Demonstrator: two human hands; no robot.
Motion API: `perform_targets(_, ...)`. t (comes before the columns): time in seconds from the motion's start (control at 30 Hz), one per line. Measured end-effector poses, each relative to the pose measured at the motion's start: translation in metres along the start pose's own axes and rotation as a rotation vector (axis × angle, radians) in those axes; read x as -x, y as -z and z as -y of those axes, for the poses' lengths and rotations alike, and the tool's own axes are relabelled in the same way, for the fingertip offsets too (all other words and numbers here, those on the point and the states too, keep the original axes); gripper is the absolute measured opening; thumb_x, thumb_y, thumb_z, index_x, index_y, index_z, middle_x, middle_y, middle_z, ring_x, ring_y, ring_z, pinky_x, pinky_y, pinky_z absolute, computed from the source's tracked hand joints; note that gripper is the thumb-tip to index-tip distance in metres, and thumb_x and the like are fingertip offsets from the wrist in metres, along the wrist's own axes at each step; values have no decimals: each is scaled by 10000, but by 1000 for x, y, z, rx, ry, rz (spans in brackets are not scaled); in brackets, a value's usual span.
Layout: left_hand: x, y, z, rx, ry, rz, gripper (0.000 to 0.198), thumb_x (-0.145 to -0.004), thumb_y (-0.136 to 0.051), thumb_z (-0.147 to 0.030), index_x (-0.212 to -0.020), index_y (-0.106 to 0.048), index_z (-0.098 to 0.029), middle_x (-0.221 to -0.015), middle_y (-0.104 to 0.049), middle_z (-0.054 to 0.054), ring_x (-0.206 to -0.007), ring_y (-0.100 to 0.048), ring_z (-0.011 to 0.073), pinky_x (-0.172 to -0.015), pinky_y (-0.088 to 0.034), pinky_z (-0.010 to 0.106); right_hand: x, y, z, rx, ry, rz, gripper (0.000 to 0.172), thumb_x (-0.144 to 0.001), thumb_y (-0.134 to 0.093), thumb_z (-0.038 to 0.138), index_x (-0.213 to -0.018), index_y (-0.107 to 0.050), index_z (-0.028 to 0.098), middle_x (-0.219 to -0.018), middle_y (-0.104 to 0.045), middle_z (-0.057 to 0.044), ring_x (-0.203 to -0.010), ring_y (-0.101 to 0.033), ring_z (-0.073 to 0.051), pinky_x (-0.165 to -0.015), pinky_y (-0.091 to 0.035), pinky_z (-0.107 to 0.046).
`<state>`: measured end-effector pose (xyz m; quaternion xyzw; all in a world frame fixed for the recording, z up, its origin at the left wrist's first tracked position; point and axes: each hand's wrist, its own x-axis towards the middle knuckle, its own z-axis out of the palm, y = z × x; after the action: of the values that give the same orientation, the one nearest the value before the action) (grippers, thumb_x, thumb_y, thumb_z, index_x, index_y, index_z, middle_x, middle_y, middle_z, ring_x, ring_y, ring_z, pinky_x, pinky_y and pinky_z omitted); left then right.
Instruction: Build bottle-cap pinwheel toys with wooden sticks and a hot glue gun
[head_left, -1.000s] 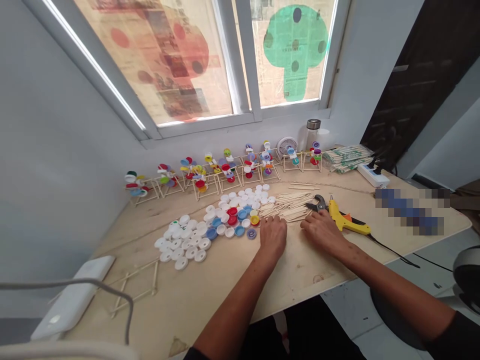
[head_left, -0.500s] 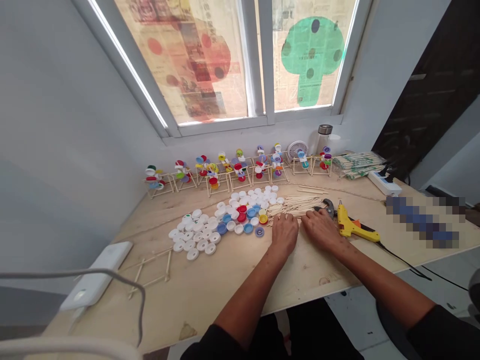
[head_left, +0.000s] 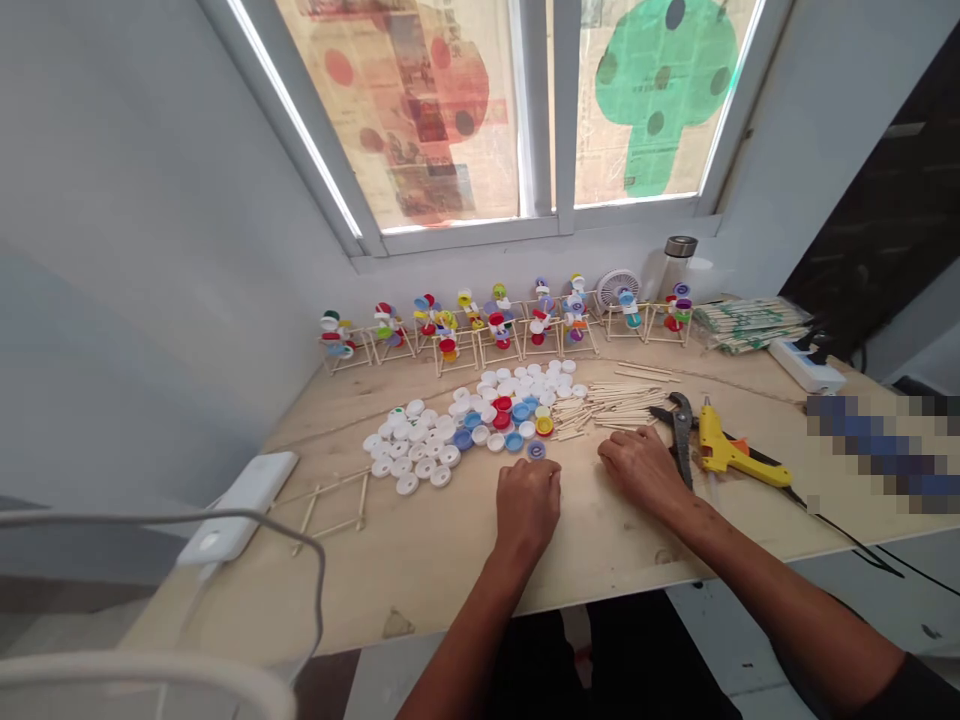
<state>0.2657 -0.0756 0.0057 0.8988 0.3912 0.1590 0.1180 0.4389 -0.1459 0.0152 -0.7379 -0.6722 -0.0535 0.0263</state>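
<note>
My left hand [head_left: 529, 505] is closed over the table, just in front of the purple bottle cap [head_left: 536, 451]; whatever its fingers hold is hidden. To its right, my right hand [head_left: 641, 468] has its fingers bent and pressed together at the near edge of a pile of thin wooden sticks [head_left: 626, 402]. I cannot make out anything in that hand. Pliers [head_left: 681, 437] lie against the right side of this hand, and beyond them a yellow glue gun [head_left: 739, 455]. White bottle caps [head_left: 420, 445] and several blue and red ones spread left of the sticks.
Along the wall stand several stick frames with coloured caps [head_left: 499, 325]. A flat stick frame [head_left: 330, 505] lies at left near a white power bank-like box [head_left: 240, 505]. A small fan [head_left: 619, 290], a bottle [head_left: 675, 268], packed sticks [head_left: 754, 322] and a power strip [head_left: 806, 366] sit at the back.
My left hand has drawn back toward me and left, away from the sticks. The right hand has come slightly away from the pile and the pliers show more. The view has shifted left.
</note>
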Motion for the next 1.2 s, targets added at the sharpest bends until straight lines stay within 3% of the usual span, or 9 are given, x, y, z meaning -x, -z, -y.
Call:
perform_targets(0.2,6,6,46,-49,232,-128,210,-868,-454,-239,-957,-641,-205,-850,-679,50,-851,-598,201,-756,-389,336,-29,-7,44,-78,70,-55,194,-905,-490,128,-777,-629,173,-804,-659,-42,-775,-569,-180,-724,-251,-317)
perform_targets(0.4,-2,1,68,-108,319,-181,292,-835,-490,-236,-1111,-573,-186,-926,-673,65,-910,-600,216,-792,-398,348,-46,-15,74,-95,50,-110,117,-892,-535,224,-953,-613,162,-950,-639,-78,-889,-556,-219,-752,-267,-327)
perform_targets(0.6,-12,-8,72,-142,273,-160,271,-824,-508,-216,-1085,-581,-210,-989,-661,57,-953,-592,214,-818,-390,346,-52,-26,80,-67,-19,-124,166,-864,-570,280,-950,-596,142,-932,-626,-110,-858,-551,-248,-737,-278,-344)
perform_targets(0.83,-13,-9,72,-168,224,-131,203,-877,-425,-212,-885,-627,-207,-895,-645,63,-894,-578,220,-780,-377,357,-54,-31,82,-51,-19,-135,122,-861,-570,260,-901,-611,152,-915,-621,-101,-837,-540,-237,-721,-274,-343)
perform_targets(1.07,7,-1,71,-131,181,-91,184,-872,-444,-207,-829,-623,-225,-860,-633,33,-857,-571,183,-740,-381,315,-43,-26,73,-46,67,-141,155,-896,-496,137,-820,-628,170,-869,-618,-88,-833,-515,-231,-709,-257,-341)
perform_targets(1.2,21,0,70,-74,173,-89,168,-825,-519,-199,-964,-603,-242,-900,-635,16,-908,-569,171,-780,-396,297,-26,-22,68,-67,101,-129,104,-866,-539,149,-913,-624,185,-912,-614,-71,-866,-510,-227,-731,-264,-334)
